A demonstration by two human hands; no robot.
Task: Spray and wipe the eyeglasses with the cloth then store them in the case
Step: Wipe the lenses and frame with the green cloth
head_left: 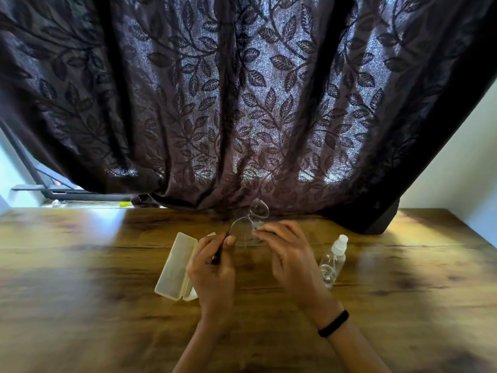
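Mid-wipe, I judge: my left fingers (pixel 230 240) pinch the eyeglasses (pixel 250 219) by a temple above the surface (pixel 107 292), my right fingers (pixel 269 230) pinch the cloth (pixel 256 233) against a lens (spray bottle (pixel 333 261) sits aside), and the open case (pixel 174 265) is not yet filled.

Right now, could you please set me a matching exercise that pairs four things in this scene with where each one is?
Things:
1 eyeglasses
2 cloth
3 case
4 spray bottle

Places:
A lying open on the table, left of the left hand
B held up by the left hand
C on the table, right of the right hand
D pinched by the right hand against a lens

Pairs: 1-B, 2-D, 3-A, 4-C
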